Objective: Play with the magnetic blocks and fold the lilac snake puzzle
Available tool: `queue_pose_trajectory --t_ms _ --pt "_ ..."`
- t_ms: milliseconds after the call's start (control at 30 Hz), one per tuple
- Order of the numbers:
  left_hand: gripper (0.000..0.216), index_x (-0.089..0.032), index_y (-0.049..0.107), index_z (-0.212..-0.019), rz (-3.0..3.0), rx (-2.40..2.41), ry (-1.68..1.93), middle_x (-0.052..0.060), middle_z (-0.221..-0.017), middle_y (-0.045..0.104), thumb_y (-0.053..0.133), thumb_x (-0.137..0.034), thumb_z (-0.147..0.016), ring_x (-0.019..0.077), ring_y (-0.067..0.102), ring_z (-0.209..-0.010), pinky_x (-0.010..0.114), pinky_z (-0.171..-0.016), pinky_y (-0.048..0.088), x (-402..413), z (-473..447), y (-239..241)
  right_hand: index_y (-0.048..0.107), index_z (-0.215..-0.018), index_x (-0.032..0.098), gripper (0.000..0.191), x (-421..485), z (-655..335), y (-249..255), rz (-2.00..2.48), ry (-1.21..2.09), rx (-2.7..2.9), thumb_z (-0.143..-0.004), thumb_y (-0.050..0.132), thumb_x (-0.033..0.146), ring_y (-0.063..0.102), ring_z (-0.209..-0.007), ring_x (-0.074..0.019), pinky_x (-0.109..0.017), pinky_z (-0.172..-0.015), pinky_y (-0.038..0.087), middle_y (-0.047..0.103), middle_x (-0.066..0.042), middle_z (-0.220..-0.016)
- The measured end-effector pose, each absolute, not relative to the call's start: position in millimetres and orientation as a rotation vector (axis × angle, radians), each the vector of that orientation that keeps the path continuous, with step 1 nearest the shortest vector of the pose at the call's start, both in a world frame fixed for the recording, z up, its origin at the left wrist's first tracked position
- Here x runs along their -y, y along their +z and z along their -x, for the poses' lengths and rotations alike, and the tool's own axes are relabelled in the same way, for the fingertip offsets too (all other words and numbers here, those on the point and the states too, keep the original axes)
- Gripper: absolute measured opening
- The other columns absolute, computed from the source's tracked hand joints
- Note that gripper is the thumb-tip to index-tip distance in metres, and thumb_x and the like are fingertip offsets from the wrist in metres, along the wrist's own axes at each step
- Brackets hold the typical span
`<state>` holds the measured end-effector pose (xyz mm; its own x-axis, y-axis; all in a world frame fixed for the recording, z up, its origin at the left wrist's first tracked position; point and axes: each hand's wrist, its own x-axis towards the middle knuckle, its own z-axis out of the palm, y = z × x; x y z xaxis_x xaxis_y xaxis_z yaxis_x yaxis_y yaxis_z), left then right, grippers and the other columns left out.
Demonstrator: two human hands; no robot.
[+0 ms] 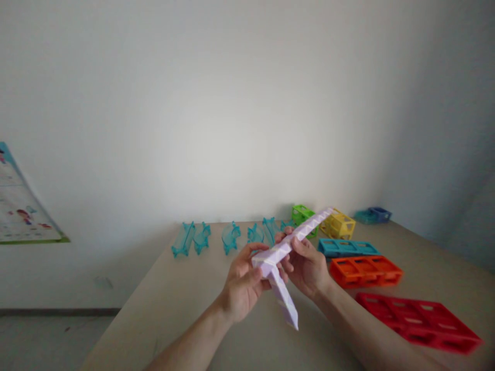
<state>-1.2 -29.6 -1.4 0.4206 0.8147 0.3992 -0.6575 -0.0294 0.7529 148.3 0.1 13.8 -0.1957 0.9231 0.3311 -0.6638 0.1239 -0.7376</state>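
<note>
A lavender and pale twisty snake puzzle [281,250], made up of wedge segments, is held in the air above the table. It is bent: one long straight arm points up and right, and a shorter arm hangs down toward me. My left hand [243,281] grips it at the bend, thumb on the near side. Around the long arm, close to its lower part, my right hand [307,263] is closed, with the thumb on top. Parts of the fingers of both hands are hidden behind the puzzle.
Several clear teal plastic pieces [231,237] line the far table edge. On the right lie red [421,319], orange [365,271] and blue [348,247] frames, with yellow [340,225] and green [301,212] ones behind. Dark blue and teal pieces [379,214] sit at the far right corner. A white wall rises behind.
</note>
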Motion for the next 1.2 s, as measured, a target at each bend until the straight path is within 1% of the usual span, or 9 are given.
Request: queue_pose_trajectory --t_ms 133,267,433,633,767,833,967,1100,1200 --pt "0.036 -0.015 0.059 -0.099 -0.785 -0.251 1.121 0.008 -0.084 0.066 0.053 -0.048 -0.086 0.0176 0.065 -0.067 0.036 -0.068 0.054 24.0 2.0 0.8 0.062 -0.089 0.023 0.032 1.8 -145.3 12.8 0.413 1.364 1.089 -0.064 0.078 0.036 0.053 -0.051 -0.0129 -0.025 -0.042 0.042 0.066 -0.002 -0.080" --pt "0.050 -0.010 0.062 -0.090 -0.770 -0.392 1.060 0.007 -0.080 0.063 0.044 -0.057 -0.087 0.0079 0.055 -0.049 0.026 -0.054 0.052 18.2 0.1 -2.9 0.065 -0.084 0.020 0.021 5.7 -143.4 11.2 0.674 1.020 1.286 -0.072 0.073 0.035 0.055 -0.051 -0.0142 -0.026 -0.050 0.045 0.062 0.001 -0.060" --pt "0.041 -0.013 0.060 -0.092 -0.752 -0.380 1.124 0.002 -0.067 0.059 0.045 -0.051 -0.090 0.0085 0.054 -0.054 0.031 -0.067 0.054 16.4 -7.9 -7.2 0.065 -0.078 0.019 0.018 11.1 -141.1 3.8 0.879 0.657 1.360 -0.074 0.071 0.036 0.061 -0.060 -0.0160 -0.027 -0.061 0.049 0.066 -0.002 -0.070" --pt "0.036 -0.013 0.058 -0.090 -0.760 -0.367 1.159 0.002 -0.070 0.060 0.046 -0.047 -0.091 0.0057 0.049 -0.049 0.029 -0.063 0.055 16.8 -9.7 -11.8 0.062 -0.083 0.018 0.026 13.4 -134.8 6.6 0.937 0.877 1.261 -0.074 0.070 0.041 0.053 -0.045 -0.0132 -0.024 -0.048 0.045 0.058 0.003 -0.051" --pt "0.043 -0.008 0.061 -0.089 -0.652 -0.313 0.948 0.003 -0.072 0.056 0.044 -0.047 -0.091 0.0039 0.043 -0.047 0.030 -0.063 0.058 13.0 -0.5 -13.4 0.061 -0.080 0.017 0.026 7.5 -137.9 7.0 0.950 0.895 1.259 -0.074 0.069 0.041 0.047 -0.041 -0.0119 -0.023 -0.043 0.039 0.053 0.005 -0.046" --pt "0.044 -0.006 0.061 -0.093 -0.620 -0.268 0.836 0.003 -0.074 0.056 0.043 -0.046 -0.092 0.0041 0.043 -0.048 0.032 -0.066 0.058 10.8 5.6 -12.0 0.063 -0.082 0.018 0.024 4.0 -141.2 5.4 0.915 0.881 1.323 -0.075 0.068 0.040 0.048 -0.043 -0.0118 -0.023 -0.044 0.039 0.058 0.003 -0.053" --pt "0.034 -0.008 0.061 -0.094 -0.634 -0.258 0.879 0.004 -0.078 0.056 0.049 -0.039 -0.091 0.0069 0.052 -0.057 0.032 -0.071 0.058 9.1 9.8 -8.9 0.067 -0.087 0.018 0.021 -0.9 -146.3 2.0 0.850 0.869 1.439 -0.077 0.066 0.037 0.059 -0.062 -0.0156 -0.026 -0.057 0.046 0.069 -0.006 -0.087" --pt "0.047 -0.009 0.061 -0.086 -0.813 -0.375 0.931 0.004 -0.074 0.058 0.049 -0.054 -0.086 0.0114 0.057 -0.052 0.035 -0.059 0.057 7.3 2.5 -18.4 0.065 -0.082 0.018 0.019 -4.9 -147.6 -2.8 0.832 0.895 1.339 -0.078 0.066 0.037 0.050 -0.050 -0.0129 -0.024 -0.048 0.041 0.060 0.001 -0.062" --pt "0.053 -0.011 0.058 -0.079 -1.019 -0.555 1.044 0.001 -0.061 0.054 0.047 -0.062 -0.083 0.0128 0.056 -0.044 0.031 -0.048 0.052 3.6 -2.3 -31.9 0.064 -0.080 0.018 0.019 -4.5 -148.1 -3.8 0.789 0.867 1.364 -0.080 0.066 0.037 0.047 -0.047 -0.0107 -0.022 -0.045 0.038 0.059 0.001 -0.063"
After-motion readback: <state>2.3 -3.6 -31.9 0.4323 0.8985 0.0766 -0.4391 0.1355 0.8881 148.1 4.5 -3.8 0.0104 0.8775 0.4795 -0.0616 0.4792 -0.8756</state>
